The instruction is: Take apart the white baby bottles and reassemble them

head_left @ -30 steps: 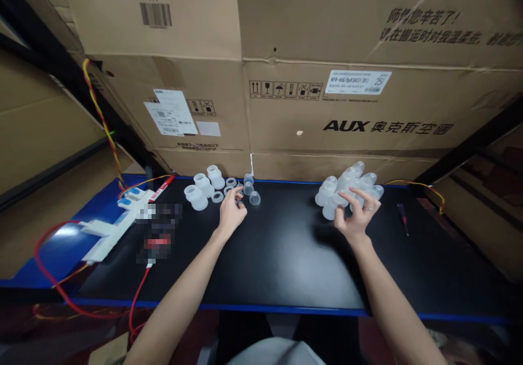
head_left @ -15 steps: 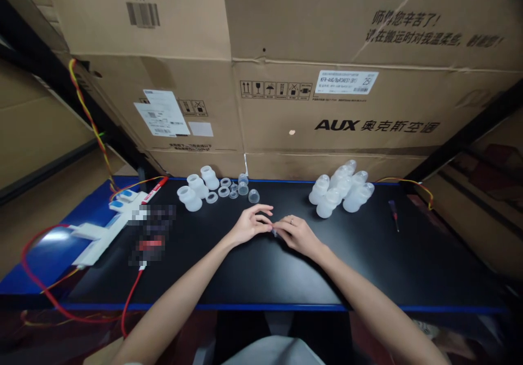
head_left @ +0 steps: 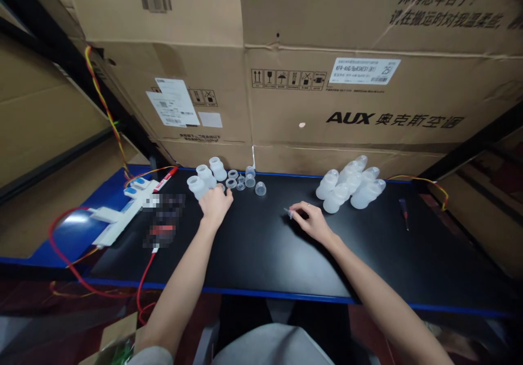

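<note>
My left hand (head_left: 216,208) is at the left group of parts, fingers curled down around a translucent ring (head_left: 221,186), which they partly hide. Just beyond it stand three open-necked milky bottles (head_left: 205,175). In front of me, low over the black table, my right hand (head_left: 310,220) pinches a small clear nipple-shaped piece (head_left: 289,213) between thumb and fingers. Further right of the left hand lie more rings (head_left: 231,183), small clear nipple pieces (head_left: 241,185) and clear dome caps (head_left: 260,189).
Several capped bottles (head_left: 350,182) cluster at the back right, with a screwdriver (head_left: 404,214) beyond them. On the left are a white power strip (head_left: 122,212), a red cable (head_left: 141,289) and a blurred-out item (head_left: 163,220). Cardboard (head_left: 286,103) walls the back.
My left hand has left the right hand and moved left to the rings by the open bottles. The right hand keeps the small clear piece. The view has shifted slightly.
</note>
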{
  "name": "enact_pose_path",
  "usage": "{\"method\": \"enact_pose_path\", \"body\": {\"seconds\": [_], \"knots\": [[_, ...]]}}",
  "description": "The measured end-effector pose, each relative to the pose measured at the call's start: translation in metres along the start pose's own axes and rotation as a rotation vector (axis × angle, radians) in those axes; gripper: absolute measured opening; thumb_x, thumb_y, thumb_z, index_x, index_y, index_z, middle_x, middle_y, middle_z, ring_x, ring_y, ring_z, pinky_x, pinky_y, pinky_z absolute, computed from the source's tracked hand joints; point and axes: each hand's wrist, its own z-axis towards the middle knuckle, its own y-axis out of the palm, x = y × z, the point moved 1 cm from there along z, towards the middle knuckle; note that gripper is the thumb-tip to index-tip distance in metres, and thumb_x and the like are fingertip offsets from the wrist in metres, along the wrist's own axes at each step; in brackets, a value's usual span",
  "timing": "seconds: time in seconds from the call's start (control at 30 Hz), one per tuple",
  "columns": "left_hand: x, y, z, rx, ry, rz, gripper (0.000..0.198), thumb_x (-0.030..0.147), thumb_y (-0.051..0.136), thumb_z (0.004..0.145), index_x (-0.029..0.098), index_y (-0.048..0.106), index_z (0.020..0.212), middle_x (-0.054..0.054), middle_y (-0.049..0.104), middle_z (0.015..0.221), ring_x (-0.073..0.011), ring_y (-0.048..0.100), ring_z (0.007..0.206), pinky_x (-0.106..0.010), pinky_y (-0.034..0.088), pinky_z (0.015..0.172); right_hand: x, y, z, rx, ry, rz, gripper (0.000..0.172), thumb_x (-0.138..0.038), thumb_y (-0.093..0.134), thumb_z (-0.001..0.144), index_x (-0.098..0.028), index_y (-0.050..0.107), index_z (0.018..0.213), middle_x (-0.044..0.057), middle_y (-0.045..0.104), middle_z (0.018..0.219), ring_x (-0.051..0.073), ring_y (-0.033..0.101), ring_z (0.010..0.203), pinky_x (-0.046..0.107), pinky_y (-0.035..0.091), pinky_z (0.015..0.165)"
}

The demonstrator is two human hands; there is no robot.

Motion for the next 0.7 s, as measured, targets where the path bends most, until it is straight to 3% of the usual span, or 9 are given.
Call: {"method": "enact_pose_path", "body": {"seconds": [0.17, 0.3, 0.5, 0.6, 0.7], "knots": [[-0.002, 0.006, -0.003, -0.004, 0.022, -0.091, 0.040, 0.044, 0.062, 0.097, 0.016, 0.077, 0.122, -0.025, 0.077, 0.108, -0.0459, 0.073, 0.104, -0.052, 0.053, 0.088, -0.004, 0.002, -0.002, -0.053, 0.062, 0.047, 0.017, -0.036, 0.063, 0.107, -0.022, 0.071, 0.108, 0.005, 0.077, 0.094, 0.019, 0.071, 0.079, 0.032, 0.056, 0.076], [-0.004, 0.013, -0.008, 0.145, 0.119, -0.100, 0.045, 0.045, 0.064, 0.095, 0.014, 0.071, 0.127, -0.026, 0.071, 0.120, -0.0460, 0.067, 0.112, -0.054, 0.055, 0.087, -0.006, 0.000, -0.001, -0.067, 0.066, 0.054, 0.016, -0.035, 0.062, 0.107, -0.021, 0.070, 0.108, 0.005, 0.076, 0.091, 0.019, 0.070, 0.078, 0.031, 0.056, 0.076], [-0.005, 0.017, -0.012, 0.196, 0.257, -0.118, 0.022, 0.038, 0.066, 0.091, 0.018, 0.073, 0.085, -0.022, 0.066, 0.116, -0.0444, 0.057, 0.121, -0.056, 0.056, 0.096, -0.005, -0.003, 0.000, -0.075, 0.083, 0.040, 0.017, -0.037, 0.061, 0.108, -0.022, 0.069, 0.108, 0.005, 0.076, 0.091, 0.019, 0.070, 0.078, 0.031, 0.055, 0.076], [0.007, 0.018, -0.018, 0.088, 0.451, -0.490, 0.022, 0.040, 0.070, 0.092, 0.020, 0.072, 0.085, -0.015, 0.070, 0.121, -0.0350, 0.065, 0.116, -0.051, 0.057, 0.101, -0.007, -0.003, 0.000, -0.062, 0.099, 0.074, 0.019, -0.039, 0.062, 0.108, -0.021, 0.070, 0.107, 0.005, 0.076, 0.092, 0.019, 0.070, 0.078, 0.032, 0.055, 0.076], [0.026, 0.026, -0.033, -0.251, 0.555, -1.042, 0.029, 0.047, 0.078, 0.091, 0.019, 0.072, 0.098, -0.013, 0.072, 0.127, -0.0266, 0.072, 0.112, -0.043, 0.060, 0.100, -0.011, -0.001, 0.000, -0.016, 0.115, 0.134, 0.020, -0.040, 0.064, 0.107, -0.021, 0.072, 0.105, 0.005, 0.077, 0.093, 0.018, 0.069, 0.076, 0.031, 0.056, 0.075]]}}
